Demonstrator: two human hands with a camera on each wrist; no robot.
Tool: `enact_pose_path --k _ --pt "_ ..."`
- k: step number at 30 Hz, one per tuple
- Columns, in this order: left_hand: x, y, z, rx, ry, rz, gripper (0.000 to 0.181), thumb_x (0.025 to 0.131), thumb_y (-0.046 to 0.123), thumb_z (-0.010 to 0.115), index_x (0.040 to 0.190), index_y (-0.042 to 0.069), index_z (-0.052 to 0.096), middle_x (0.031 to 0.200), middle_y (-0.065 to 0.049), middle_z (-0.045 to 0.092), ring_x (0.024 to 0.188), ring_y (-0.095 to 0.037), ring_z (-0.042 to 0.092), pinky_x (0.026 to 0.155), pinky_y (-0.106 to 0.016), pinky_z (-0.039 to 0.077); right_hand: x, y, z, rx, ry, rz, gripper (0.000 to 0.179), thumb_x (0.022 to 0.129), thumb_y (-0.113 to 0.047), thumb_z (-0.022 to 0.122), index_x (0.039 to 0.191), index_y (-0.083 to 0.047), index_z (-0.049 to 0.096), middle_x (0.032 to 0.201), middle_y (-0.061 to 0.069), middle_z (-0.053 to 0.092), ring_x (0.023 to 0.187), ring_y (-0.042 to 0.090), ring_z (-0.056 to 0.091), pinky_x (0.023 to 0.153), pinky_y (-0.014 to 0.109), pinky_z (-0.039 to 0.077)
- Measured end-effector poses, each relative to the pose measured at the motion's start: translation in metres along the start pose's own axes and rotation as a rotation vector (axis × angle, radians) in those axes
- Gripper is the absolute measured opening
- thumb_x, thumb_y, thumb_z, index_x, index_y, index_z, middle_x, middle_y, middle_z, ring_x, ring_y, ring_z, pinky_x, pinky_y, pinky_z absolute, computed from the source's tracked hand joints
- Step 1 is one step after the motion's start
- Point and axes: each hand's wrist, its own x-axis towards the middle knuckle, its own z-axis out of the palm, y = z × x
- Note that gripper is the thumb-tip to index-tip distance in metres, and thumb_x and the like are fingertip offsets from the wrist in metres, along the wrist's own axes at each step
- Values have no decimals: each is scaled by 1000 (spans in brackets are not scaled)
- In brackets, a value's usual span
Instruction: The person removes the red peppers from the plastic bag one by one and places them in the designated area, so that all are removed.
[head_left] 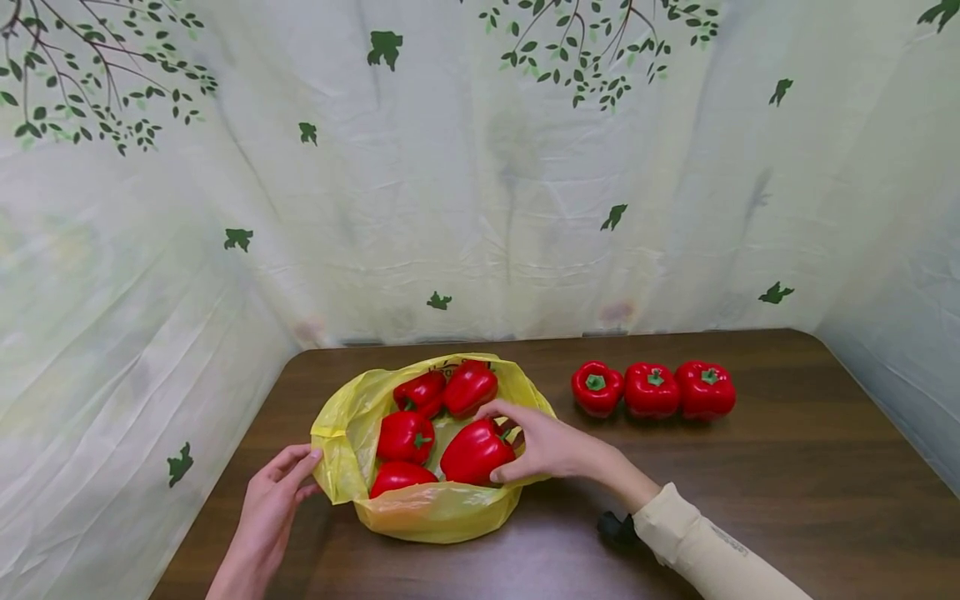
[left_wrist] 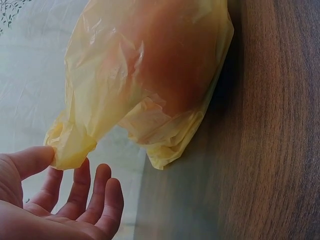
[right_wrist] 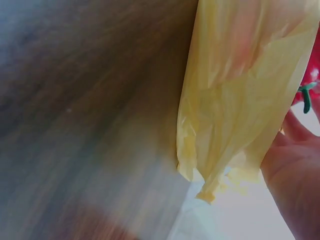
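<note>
Right hand (head_left: 542, 442) is in over the near-right rim of the yellow bag (head_left: 427, 521), thumb and fingers curled round the stem end of one red pepper (head_left: 475, 452). That's the pepper being worked: inside the bag's mouth, directly left of the right fingertips, stem facing the palm. Left hand (head_left: 276, 496) has the bag's left edge pinched between thumb and index; left wrist view shows its other fingers loose, off the plastic. Four other red peppers (head_left: 405, 437) sit in the bag between the two sets of fingers: two beyond the gripped one, two to its left. Three more peppers (head_left: 652, 392) stand in a row on the table (head_left: 810, 467), beyond and to the right of the right fingers, outside the bag. Step in hand, my read: moving a pepper at the bag, left hand steadying the mouth. Into or out of it, can't tell from this; nor whether the gripped pepper bears on the bag floor. If going in, next move calls for seating it clear of its neighbours, then letting go; if coming out, a lift clear of the near-right rim. Either way the left pinch matters: thin plastic could fold in or snag on the stem.
</note>
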Motion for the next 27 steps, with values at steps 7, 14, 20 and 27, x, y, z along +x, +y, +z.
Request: enact_pose_path --k 7,14,20,27 --pt "0 1 1 -5 -3 9 13 95 22 69 99 10 71 94 6 65 85 -9 62 73 -28 54 -13 -6 -1 -112 115 -7 69 72 -30 82 131 -24 45 117 -8 56 106 15 55 83 32 53" --pt "-1 2 2 3 -2 -2 15 95 23 69 100 10 70 95 6 64 86 -9 61 73 -28 54 -30 -12 -8 -201 234 -57 71 68 -29 86 127 -23 48 117 -12 55 106 11 52 85 32 52" --pt "-1 0 2 -15 -11 17 13 95 21 68 99 9 70 94 6 64 84 -9 62 72 -29 54 -47 -18 -16 -262 298 -107 70 67 -28 88 126 -27 50 118 -16 53 109 7 51 86 33 52" --pt "-1 0 2 -18 -9 -8 12 95 22 69 99 11 71 94 6 65 85 -10 62 73 -28 54 -64 -28 -29 -261 357 -131 71 67 -22 88 125 -29 49 121 -15 52 109 8 53 82 33 55"
